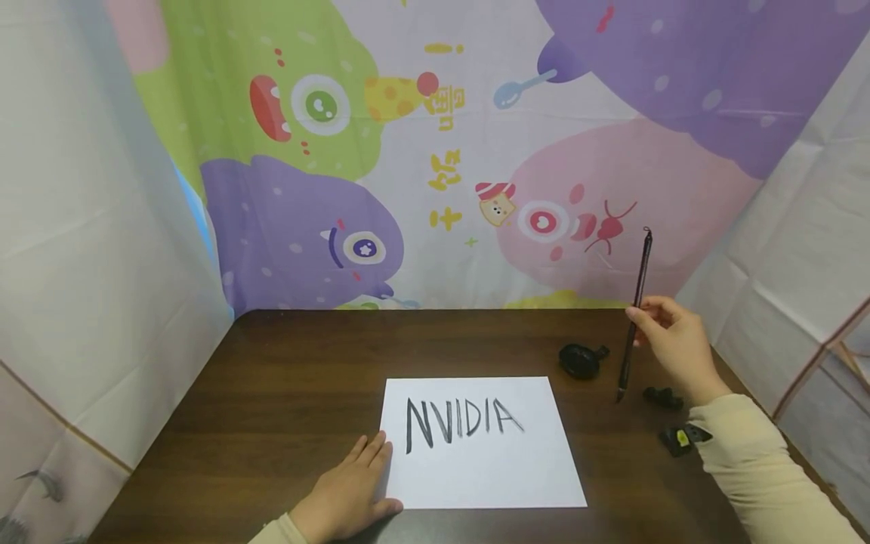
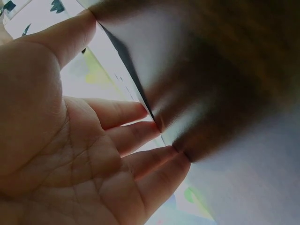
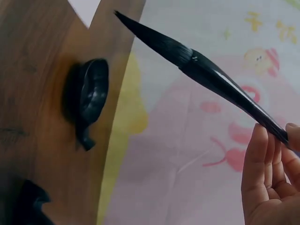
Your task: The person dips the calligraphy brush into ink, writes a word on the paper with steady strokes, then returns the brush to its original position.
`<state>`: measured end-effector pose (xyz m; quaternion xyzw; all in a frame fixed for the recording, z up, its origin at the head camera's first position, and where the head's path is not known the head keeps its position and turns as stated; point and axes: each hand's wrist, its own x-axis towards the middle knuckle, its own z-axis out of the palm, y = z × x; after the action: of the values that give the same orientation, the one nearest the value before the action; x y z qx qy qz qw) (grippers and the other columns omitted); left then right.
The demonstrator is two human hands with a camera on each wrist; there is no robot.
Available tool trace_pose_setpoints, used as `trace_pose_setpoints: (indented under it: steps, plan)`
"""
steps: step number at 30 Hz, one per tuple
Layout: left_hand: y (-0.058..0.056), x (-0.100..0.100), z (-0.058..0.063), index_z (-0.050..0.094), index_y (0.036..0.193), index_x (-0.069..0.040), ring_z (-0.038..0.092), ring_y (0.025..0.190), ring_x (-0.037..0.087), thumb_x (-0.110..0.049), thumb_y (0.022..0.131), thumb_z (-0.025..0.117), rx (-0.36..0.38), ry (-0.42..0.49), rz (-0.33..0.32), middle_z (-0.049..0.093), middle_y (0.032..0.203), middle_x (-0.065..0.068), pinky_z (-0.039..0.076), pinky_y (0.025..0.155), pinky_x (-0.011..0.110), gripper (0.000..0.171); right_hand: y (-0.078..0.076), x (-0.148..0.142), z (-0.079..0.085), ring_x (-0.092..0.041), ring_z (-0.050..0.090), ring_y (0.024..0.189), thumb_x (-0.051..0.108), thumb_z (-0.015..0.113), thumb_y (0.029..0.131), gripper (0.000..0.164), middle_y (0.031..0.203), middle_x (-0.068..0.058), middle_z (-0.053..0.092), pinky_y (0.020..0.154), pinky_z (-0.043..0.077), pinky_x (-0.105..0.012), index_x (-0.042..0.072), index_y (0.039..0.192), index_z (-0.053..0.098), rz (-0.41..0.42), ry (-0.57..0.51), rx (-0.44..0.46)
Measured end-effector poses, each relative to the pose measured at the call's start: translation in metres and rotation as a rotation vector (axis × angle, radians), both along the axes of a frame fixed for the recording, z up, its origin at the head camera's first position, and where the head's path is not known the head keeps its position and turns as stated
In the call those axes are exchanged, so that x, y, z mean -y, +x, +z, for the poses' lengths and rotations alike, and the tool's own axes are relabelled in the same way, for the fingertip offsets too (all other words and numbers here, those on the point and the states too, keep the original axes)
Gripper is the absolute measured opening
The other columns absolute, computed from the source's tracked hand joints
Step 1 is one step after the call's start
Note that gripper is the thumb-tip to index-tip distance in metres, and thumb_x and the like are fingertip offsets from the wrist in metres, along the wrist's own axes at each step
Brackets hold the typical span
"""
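A white sheet of paper [image 1: 496, 476] lies on the table, with "NVIDIA" lettered across it in black brush strokes. My left hand [image 1: 350, 483] rests at its left edge, fingers extended and fingertips touching the sheet; the left wrist view shows the palm and straight fingers [image 2: 164, 180]. Over the table's right side, my right hand [image 1: 669, 336] pinches a black calligraphy brush [image 1: 641, 276] by its handle, bristles down and hanging loop up. Dark, pointed bristles [image 3: 157, 40] show in the right wrist view. Left of the brush sits a black dish [image 1: 580, 361] with a short handle.
Beside the right sleeve lie a small black object [image 1: 663, 397] and another black piece with a yellow-green patch [image 1: 678, 440]. Behind the dark wooden table [image 1: 272, 393] hangs a cartoon-printed curtain [image 1: 435, 279]. Pale sheets [image 1: 81, 211] stand at both sides.
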<state>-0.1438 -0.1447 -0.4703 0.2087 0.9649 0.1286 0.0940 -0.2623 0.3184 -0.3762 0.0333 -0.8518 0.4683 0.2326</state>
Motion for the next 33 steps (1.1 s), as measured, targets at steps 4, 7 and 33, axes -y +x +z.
trace_pose_setpoints:
  steps: [4, 7, 33]
  plan:
    - [0.0, 0.0, 0.0, 0.043, 0.144, 0.004, 0.036, 0.141, 0.046, -0.05, 0.083, 0.072, -0.005, 0.001, -0.006, 0.034, 0.156, 0.023, 0.042, 0.103, 0.06, 0.086, -0.001, -0.01, -0.003, -0.002, 0.059, 0.054, 0.022, 0.063, 0.096, 0.032, 0.07, 0.019, 0.059, 0.053, 0.052, -0.017, -0.007, 0.11, 0.062, -0.032, 0.039, 0.025]
    - [0.001, 0.0, 0.0, 0.043, 0.143, 0.004, 0.036, 0.14, 0.047, -0.049, 0.083, 0.072, -0.008, 0.006, -0.012, 0.035, 0.155, 0.023, 0.041, 0.104, 0.06, 0.086, -0.003, -0.019, -0.008, -0.002, 0.058, 0.053, 0.024, 0.061, 0.097, 0.035, 0.067, 0.019, 0.057, 0.051, 0.049, -0.017, -0.008, 0.113, 0.063, -0.054, 0.079, 0.044]
    - [0.0, 0.0, 0.004, 0.043, 0.143, 0.006, 0.036, 0.14, 0.047, -0.048, 0.083, 0.072, 0.001, 0.006, -0.018, 0.035, 0.155, 0.025, 0.041, 0.104, 0.06, 0.086, -0.031, -0.079, -0.083, 0.001, 0.056, 0.051, 0.036, 0.054, 0.099, 0.054, 0.075, 0.01, 0.064, 0.051, 0.046, -0.02, -0.006, 0.132, 0.056, -0.243, 0.079, 0.363]
